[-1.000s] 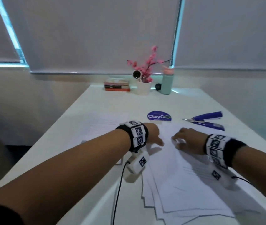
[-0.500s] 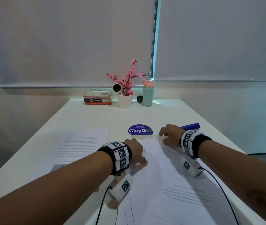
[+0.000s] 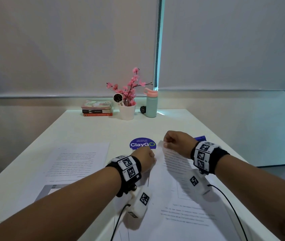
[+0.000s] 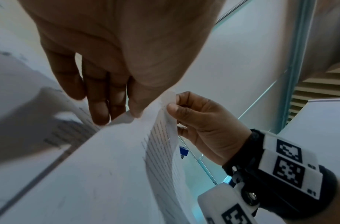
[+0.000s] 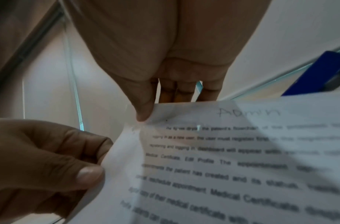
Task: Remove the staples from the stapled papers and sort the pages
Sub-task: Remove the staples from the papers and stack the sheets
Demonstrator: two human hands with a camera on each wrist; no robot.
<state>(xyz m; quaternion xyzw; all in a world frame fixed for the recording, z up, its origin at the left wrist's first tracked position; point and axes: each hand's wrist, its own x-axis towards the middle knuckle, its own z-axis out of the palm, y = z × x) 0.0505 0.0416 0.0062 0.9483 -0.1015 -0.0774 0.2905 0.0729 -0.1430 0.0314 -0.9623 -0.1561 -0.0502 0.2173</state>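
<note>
The right hand pinches the top left corner of the top sheet between thumb and curled fingers, lifted off the pile. The left hand pinches the same sheet's left margin just below, thumb pressed on the paper. Held so close together at one corner, the two grips look set to peel this page away from the ones beneath, probably where a staple bound them (no staple can be made out in any view).

The sheet sits at centre of the head view, its upper edge raised between the fists, its lower part lying on the paper stack at lower centre of the table. A separate page lies flat at middle left, likely already sorted out. The blue tool peeks out behind the right wrist, within reach.

The head view shows only two closed fists and hides the fingertips. The right wrist view gives the pinch points and the printed text, with "Admin" handwritten at the top. The left wrist view shows, at centre, the sheet curling up edge-on from the stack, with the left fingers behind it.
</note>
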